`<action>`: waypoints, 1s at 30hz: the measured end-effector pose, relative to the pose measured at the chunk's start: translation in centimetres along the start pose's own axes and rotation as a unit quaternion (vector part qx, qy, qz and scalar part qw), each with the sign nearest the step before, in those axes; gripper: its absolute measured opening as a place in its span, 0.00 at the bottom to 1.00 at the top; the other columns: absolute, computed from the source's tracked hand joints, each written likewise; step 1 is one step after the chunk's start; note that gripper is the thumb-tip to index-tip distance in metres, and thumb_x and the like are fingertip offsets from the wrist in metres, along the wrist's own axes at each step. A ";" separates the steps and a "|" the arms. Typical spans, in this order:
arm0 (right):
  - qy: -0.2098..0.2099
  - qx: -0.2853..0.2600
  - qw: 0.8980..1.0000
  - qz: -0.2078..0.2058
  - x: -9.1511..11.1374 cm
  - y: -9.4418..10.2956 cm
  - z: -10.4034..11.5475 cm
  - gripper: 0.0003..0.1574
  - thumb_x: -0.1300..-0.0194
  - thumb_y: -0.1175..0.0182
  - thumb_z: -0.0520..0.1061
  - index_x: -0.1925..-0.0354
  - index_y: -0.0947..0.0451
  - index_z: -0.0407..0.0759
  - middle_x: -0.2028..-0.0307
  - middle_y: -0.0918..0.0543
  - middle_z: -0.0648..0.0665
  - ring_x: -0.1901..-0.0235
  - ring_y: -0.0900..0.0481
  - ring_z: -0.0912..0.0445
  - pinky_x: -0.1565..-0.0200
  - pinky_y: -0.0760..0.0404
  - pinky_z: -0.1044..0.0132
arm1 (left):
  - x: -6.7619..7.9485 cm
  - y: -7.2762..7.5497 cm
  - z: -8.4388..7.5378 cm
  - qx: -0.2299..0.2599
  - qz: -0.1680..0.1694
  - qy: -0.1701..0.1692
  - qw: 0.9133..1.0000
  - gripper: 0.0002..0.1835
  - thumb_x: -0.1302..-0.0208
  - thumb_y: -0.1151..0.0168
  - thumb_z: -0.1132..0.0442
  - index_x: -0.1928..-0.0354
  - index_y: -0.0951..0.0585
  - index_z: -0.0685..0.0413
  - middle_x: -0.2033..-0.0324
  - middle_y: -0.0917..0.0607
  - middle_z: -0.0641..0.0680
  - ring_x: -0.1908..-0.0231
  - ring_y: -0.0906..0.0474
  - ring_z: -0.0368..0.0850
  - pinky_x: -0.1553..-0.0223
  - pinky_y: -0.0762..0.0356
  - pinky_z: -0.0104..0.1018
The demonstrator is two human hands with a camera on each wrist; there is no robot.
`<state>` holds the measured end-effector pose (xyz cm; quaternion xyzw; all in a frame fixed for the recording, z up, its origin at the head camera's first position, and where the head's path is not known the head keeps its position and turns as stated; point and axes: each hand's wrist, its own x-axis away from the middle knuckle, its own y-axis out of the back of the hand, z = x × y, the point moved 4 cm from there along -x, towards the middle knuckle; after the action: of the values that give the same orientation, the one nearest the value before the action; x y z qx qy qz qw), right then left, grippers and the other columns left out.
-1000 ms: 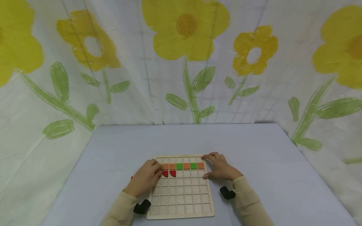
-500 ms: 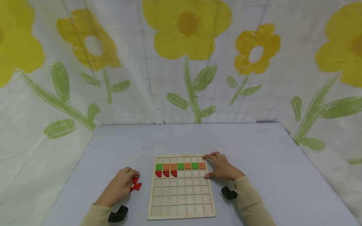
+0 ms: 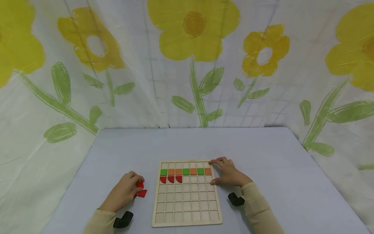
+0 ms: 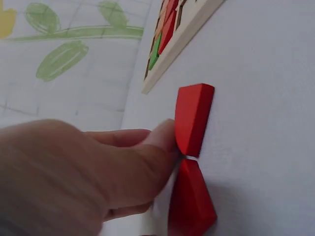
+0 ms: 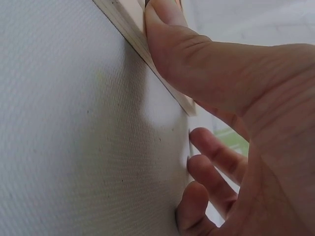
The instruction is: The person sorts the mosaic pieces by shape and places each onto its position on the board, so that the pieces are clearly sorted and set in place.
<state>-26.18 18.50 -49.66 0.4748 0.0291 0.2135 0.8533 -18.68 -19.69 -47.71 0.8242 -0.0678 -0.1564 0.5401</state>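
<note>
My left hand (image 3: 125, 190) is at a small group of red quarter-circle pieces left of the board. Its thumb and fingers pinch one red piece (image 4: 193, 118), while another red piece (image 4: 189, 199) lies against it on the table. Part of the group is hidden under the hand. To the right, the wooden grid board (image 3: 217, 208) lies flat. Along its second row run green and orange squares (image 3: 186, 171); below them, three red quarter-circles (image 3: 178, 179) fill cells at the left. My right hand (image 3: 230, 174) rests spread on the board's upper right edge, thumb on the rim.
A pale table (image 3: 263, 156) carries everything, with a flower-printed white cloth (image 3: 131, 107) hanging behind its far edge. Black wrist cameras (image 3: 123, 220) sit under both forearms.
My left hand has left the board, uncovering the row's leftmost green square and red quarter-circle, and moved left to the loose red pieces, where thumb and fingers have closed in. The right hand stays put.
</note>
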 end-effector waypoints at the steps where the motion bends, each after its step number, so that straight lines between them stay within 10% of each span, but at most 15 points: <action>1: 0.002 0.000 1.000 0.000 0.0 0.0 0.1 0.50 0.57 0.26 0.63 0.36 0.33 0.62 0.37 0.37 0.44 0.45 0.39 0.47 0.47 0.30 0.45 | -0.1 -0.1 0.1 0.000 0.003 0.007 1.000 0.13 0.52 0.26 0.68 0.65 0.19 0.50 0.67 0.24 0.46 0.63 0.29 0.40 0.60 0.24 0.39; 16: 0.003 -0.007 1.000 0.000 0.3 0.2 0.2 0.50 0.57 0.25 0.61 0.36 0.32 0.60 0.37 0.37 0.44 0.45 0.39 0.46 0.47 0.31 0.44 | -1.9 -1.2 -1.6 0.020 0.016 0.026 0.999 0.15 0.48 0.28 0.62 0.57 0.18 0.52 0.64 0.20 0.45 0.62 0.26 0.38 0.58 0.22 0.39; 30: 0.012 -0.007 1.000 -0.005 0.1 0.2 -0.1 0.51 0.58 0.25 0.64 0.36 0.32 0.60 0.37 0.36 0.43 0.47 0.39 0.46 0.49 0.30 0.46 | -4.3 -4.1 -9.0 0.026 -0.046 -0.191 0.980 0.10 0.45 0.29 0.64 0.61 0.17 0.50 0.66 0.23 0.47 0.66 0.29 0.39 0.64 0.24 0.33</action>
<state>-26.18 18.69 -49.57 0.4665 0.0398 0.2152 0.8570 -19.98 -8.97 -47.37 0.7954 -0.1359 -0.3334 0.4875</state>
